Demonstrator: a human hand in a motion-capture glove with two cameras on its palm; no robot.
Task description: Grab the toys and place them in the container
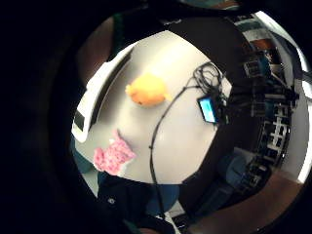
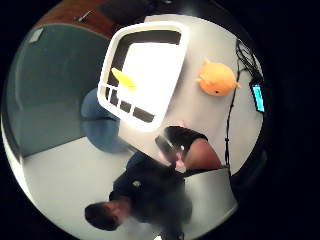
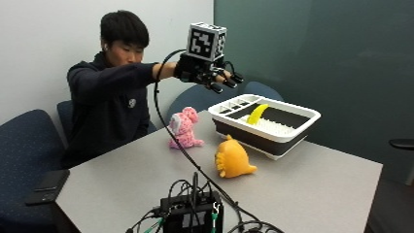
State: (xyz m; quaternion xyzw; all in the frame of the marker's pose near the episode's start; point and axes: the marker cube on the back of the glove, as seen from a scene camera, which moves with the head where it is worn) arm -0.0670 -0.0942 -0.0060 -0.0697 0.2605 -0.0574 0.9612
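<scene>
A white and black container (image 3: 294, 127) stands on the grey table (image 3: 310, 189) with a yellow banana toy (image 3: 257, 114) lying inside it. My gloved right hand (image 3: 208, 75) hangs high in the air, above and just beside the container's near end, fingers relaxed and spread, holding nothing. An orange plush toy (image 3: 232, 158) lies on the table in front of the container. A pink plush toy (image 3: 183, 128) stands near the table's edge by the person. The palm views show the container (image 2: 145, 70), the banana toy (image 2: 123, 78), the orange plush (image 2: 217, 78) (image 1: 147, 89) and the pink plush (image 1: 114, 156) from above.
A black box with tangled cables (image 3: 192, 212) sits at the table's near edge, and a cable runs from it up to the hand. A phone (image 1: 208, 109) lies on the table by the cables. Blue chairs (image 3: 25, 145) stand around the table.
</scene>
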